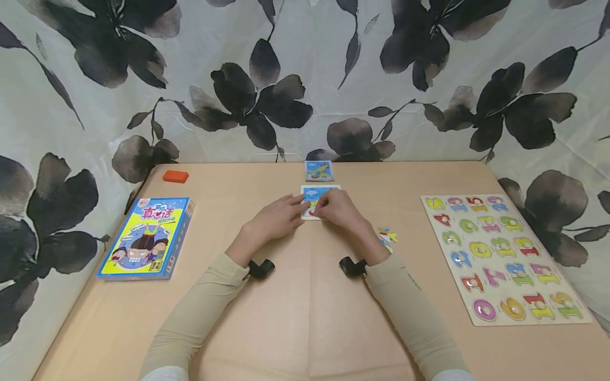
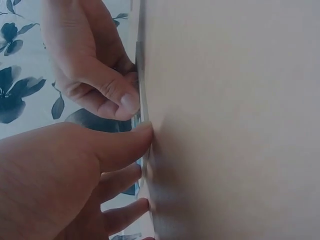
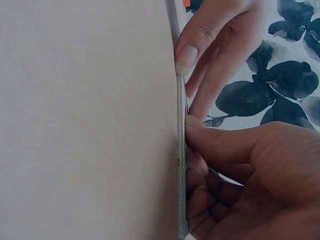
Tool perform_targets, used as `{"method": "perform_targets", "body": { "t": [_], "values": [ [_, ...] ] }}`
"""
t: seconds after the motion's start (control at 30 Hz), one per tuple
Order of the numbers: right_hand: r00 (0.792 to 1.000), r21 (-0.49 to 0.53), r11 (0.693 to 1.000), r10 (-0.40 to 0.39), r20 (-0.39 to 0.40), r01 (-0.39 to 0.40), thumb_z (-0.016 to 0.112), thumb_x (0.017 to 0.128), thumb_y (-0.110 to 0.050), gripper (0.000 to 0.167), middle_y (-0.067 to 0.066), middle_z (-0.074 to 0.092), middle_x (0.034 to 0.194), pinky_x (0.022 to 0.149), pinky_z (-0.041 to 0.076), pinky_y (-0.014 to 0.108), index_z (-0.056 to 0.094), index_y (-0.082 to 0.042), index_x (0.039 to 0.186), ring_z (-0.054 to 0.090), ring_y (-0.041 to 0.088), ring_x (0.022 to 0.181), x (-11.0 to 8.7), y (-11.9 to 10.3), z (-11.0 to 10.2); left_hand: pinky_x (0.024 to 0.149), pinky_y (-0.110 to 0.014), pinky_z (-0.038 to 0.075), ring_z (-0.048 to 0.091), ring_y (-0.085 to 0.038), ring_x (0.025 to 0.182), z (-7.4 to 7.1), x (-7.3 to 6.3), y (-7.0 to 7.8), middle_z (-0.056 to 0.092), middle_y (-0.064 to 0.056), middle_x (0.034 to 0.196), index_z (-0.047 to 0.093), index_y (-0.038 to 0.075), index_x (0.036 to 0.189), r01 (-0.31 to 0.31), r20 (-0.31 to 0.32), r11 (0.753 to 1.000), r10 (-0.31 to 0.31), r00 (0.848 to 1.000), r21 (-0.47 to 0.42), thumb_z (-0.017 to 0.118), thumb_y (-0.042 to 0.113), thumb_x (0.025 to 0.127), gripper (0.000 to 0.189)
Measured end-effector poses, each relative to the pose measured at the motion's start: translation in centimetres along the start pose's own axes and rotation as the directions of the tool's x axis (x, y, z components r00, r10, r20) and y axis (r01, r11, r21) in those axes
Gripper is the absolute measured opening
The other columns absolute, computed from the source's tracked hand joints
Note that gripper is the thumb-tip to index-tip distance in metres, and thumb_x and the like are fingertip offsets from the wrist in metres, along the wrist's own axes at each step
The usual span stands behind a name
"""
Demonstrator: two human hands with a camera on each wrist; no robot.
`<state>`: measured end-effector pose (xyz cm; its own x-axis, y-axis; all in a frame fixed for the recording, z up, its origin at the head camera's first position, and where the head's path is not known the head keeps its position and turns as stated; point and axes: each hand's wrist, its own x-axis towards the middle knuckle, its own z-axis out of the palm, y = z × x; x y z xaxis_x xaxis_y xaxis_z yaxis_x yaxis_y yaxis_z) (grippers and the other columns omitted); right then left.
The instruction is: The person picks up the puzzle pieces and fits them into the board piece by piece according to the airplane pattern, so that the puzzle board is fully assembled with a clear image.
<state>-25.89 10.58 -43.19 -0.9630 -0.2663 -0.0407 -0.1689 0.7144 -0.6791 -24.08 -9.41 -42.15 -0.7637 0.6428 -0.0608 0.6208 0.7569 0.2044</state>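
A small picture board point(image 1: 312, 192) with a white border and blue background lies near the far edge of the table. My left hand point(image 1: 281, 218) rests along its left side, fingers extended, its thumb at the near edge in the left wrist view. Over its right part my right hand point(image 1: 339, 207) has curled fingers, with thumb tip point(image 3: 194, 123) right at the board's face. I cannot tell whether anything small is pinched there. Several small colourful pieces point(image 1: 388, 237) lie beside my right forearm. Just behind the board is a blue picture card point(image 1: 319, 170) with a yellow-green airplane.
A blue and yellow box point(image 1: 145, 238) lies at the left, with an orange block point(image 1: 175, 176) behind it. On the right is a large pale board point(image 1: 505, 259) with rows of colourful shapes. A floral curtain point(image 1: 333, 100) hangs behind the table point(image 1: 286, 317).
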Motion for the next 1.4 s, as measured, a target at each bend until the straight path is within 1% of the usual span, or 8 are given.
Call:
{"method": "perform_targets", "body": {
  "t": [0.1,0.27,0.37,0.5,0.67,0.9,1.03,1.4],
  "values": [
    [1.0,0.033,0.999,-0.017,0.023,0.017,0.07,0.083,-0.009,0.009,0.004,0.074,0.078,0.059,0.04,0.021,0.078,-0.006,0.079,0.056,0.015,0.071,0.0,0.3,0.0,0.12,-0.045,0.033,0.039,-0.036,0.145,0.1,0.0,0.1,0.04,-0.017,0.157,0.049,0.006,0.147,-0.006,-0.005,1.0,0.006,1.0,-0.01,0.056,0.023,0.101,0.049],
    [0.994,0.058,0.998,-0.034,0.108,0.028,0.066,0.09,-0.011,0.015,0.006,0.076,0.096,0.074,0.044,0.022,0.079,-0.006,0.093,0.06,0.017,0.092,-0.5,1.1,-0.8,0.12,-0.044,0.034,0.041,-0.034,0.144,0.7,0.0,0.1,0.043,-0.017,0.155,0.052,0.006,0.144,0.012,-0.017,0.999,-0.013,1.0,-0.038,0.058,0.022,0.101,0.047],
    [0.994,0.06,0.998,-0.01,0.108,0.004,0.063,0.092,-0.011,0.017,0.008,0.074,0.099,0.072,0.045,0.024,0.077,-0.005,0.1,0.059,0.019,0.088,-1.3,1.7,-1.8,0.12,-0.044,0.033,0.041,-0.034,0.144,1.0,-0.1,0.1,0.043,-0.016,0.155,0.053,0.007,0.144,0.036,-0.022,0.998,-0.037,0.999,-0.054,0.058,0.023,0.1,0.047],
    [0.997,0.051,0.998,0.037,0.074,-0.041,0.061,0.094,-0.012,0.021,0.011,0.068,0.099,0.067,0.045,0.027,0.073,-0.004,0.108,0.055,0.024,0.081,-3.1,2.8,-4.1,0.12,-0.044,0.033,0.04,-0.034,0.145,1.1,-0.2,0.1,0.042,-0.016,0.156,0.052,0.007,0.144,0.051,-0.027,0.996,-0.053,0.998,-0.077,0.059,0.024,0.1,0.047],
    [0.989,-0.053,0.995,0.093,0.113,-0.087,0.063,0.092,-0.013,0.025,0.011,0.063,0.104,0.075,0.048,0.03,0.07,-0.007,0.115,0.054,0.025,0.092,-6.1,4.7,-7.1,0.12,-0.044,0.034,0.041,-0.031,0.145,0.9,-0.3,0.0,0.044,-0.014,0.155,0.053,0.007,0.143,0.063,-0.041,0.995,-0.067,0.997,-0.078,0.06,0.025,0.1,0.048],
    [0.976,-0.216,0.973,0.124,0.179,-0.084,0.072,0.083,-0.01,0.031,0.01,0.063,0.098,0.079,0.046,0.033,0.066,-0.006,0.113,0.054,0.025,0.092,-9.7,7.1,-9.5,0.118,-0.043,0.036,0.043,-0.029,0.144,1.0,-0.3,-0.2,0.046,-0.013,0.154,0.055,0.006,0.142,0.069,-0.053,0.995,-0.073,0.996,-0.074,0.061,0.025,0.099,0.047],
    [0.966,-0.192,0.978,0.129,0.223,-0.086,0.075,0.083,-0.012,0.03,0.008,0.058,0.089,0.072,0.044,0.03,0.061,-0.005,0.108,0.053,0.023,0.087,-10.4,7.4,-9.4,0.119,-0.043,0.035,0.043,-0.03,0.144,0.7,-0.3,0.0,0.046,-0.013,0.154,0.055,0.006,0.142,0.066,-0.048,0.994,-0.07,0.996,-0.085,0.061,0.025,0.099,0.047],
    [0.972,-0.116,0.988,0.125,0.199,-0.103,0.073,0.081,-0.001,0.01,0.006,0.055,0.08,0.066,0.042,0.029,0.063,-0.003,0.084,0.049,0.021,0.077,-10.3,7.9,-9.3,0.122,-0.046,0.029,0.038,-0.034,0.146,0.3,0.2,0.2,0.042,-0.015,0.156,0.052,0.007,0.144,0.063,-0.023,0.993,-0.066,0.998,-0.104,0.059,0.025,0.1,0.048]
  ]
}}
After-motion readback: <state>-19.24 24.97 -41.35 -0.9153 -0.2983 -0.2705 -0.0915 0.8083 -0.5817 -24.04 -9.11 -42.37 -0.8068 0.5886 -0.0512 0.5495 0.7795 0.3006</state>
